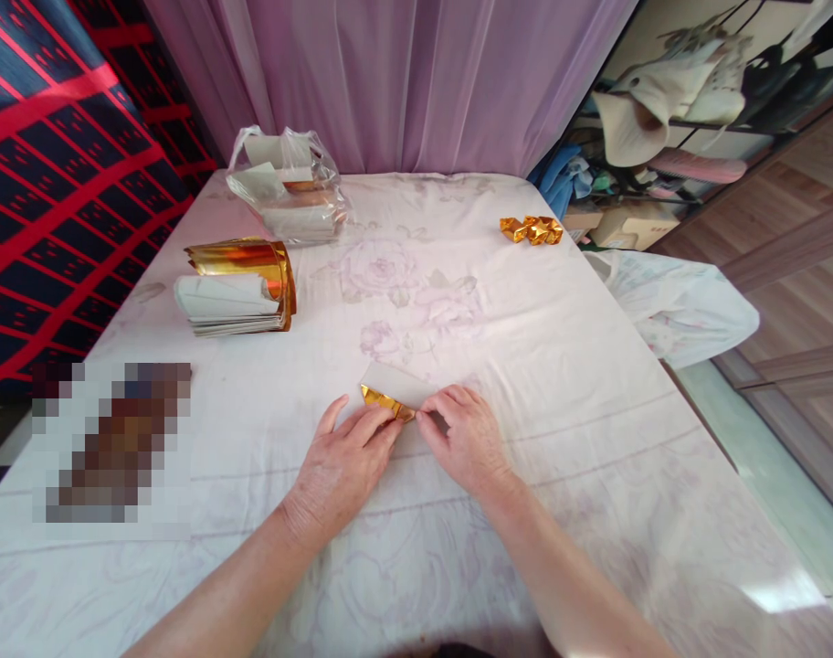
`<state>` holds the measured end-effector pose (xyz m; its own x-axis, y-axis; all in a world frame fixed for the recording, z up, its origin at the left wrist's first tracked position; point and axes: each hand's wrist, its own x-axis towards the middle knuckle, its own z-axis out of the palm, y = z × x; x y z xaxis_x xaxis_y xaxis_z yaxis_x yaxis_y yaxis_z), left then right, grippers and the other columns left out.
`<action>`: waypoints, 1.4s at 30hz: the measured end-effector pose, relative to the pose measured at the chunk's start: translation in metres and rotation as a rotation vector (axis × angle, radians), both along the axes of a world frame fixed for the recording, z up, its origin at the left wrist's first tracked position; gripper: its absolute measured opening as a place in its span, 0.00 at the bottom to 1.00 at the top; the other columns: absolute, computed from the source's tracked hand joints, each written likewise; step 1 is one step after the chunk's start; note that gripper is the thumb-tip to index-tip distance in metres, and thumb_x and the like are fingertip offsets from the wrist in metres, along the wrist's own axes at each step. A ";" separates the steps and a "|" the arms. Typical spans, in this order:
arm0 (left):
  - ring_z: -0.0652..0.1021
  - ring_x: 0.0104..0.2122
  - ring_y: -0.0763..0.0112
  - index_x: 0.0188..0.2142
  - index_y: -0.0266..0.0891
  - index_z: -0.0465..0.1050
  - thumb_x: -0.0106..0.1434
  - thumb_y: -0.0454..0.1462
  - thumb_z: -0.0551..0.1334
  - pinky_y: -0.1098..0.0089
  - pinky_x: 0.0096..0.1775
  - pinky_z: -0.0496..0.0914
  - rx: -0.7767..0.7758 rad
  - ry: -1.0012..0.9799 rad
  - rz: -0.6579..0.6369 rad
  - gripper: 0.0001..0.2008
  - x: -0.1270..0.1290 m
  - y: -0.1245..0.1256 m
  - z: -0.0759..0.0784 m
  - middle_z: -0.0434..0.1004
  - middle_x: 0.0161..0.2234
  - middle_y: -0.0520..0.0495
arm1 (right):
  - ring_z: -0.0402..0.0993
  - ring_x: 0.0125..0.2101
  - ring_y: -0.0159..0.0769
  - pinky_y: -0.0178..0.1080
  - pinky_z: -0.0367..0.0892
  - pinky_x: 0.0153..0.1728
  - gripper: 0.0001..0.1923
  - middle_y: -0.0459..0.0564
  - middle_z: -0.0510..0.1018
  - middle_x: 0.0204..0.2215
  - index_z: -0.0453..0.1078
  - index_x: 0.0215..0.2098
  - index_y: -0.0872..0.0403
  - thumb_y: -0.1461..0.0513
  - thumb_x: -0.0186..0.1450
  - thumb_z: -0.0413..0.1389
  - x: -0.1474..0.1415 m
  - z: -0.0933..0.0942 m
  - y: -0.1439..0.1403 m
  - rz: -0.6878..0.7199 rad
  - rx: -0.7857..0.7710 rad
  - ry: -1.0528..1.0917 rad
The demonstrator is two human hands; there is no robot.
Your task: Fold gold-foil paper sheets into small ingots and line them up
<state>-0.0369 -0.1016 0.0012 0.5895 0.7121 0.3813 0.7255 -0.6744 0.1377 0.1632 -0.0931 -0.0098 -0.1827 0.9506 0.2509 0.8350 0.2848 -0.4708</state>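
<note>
A sheet of gold foil paper (395,376), white on its back, lies partly folded on the table in front of me. Its gold side shows as a narrow, creased strip along the near edge. My left hand (352,452) presses that strip at its left part with the fingertips, one finger lifted off to the side. At the right end of the fold, my right hand (463,434) pinches the paper between thumb and forefinger. The fingers hide part of the near edge.
A curved stack of gold foil paper (242,306) stands at left, before a clear plastic bag (286,196) of more sheets. Folded gold pieces (532,229) sit at the far right. A blurred-out patch (119,448) covers something at near left. Shelves (663,137) flank the table's right side.
</note>
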 end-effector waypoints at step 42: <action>0.76 0.52 0.65 0.56 0.46 0.70 0.71 0.33 0.53 0.51 0.65 0.47 0.010 0.063 -0.027 0.17 -0.001 -0.001 -0.004 0.79 0.51 0.51 | 0.70 0.34 0.39 0.41 0.60 0.37 0.04 0.48 0.75 0.29 0.70 0.29 0.51 0.64 0.63 0.57 -0.006 -0.003 -0.001 -0.078 0.052 -0.023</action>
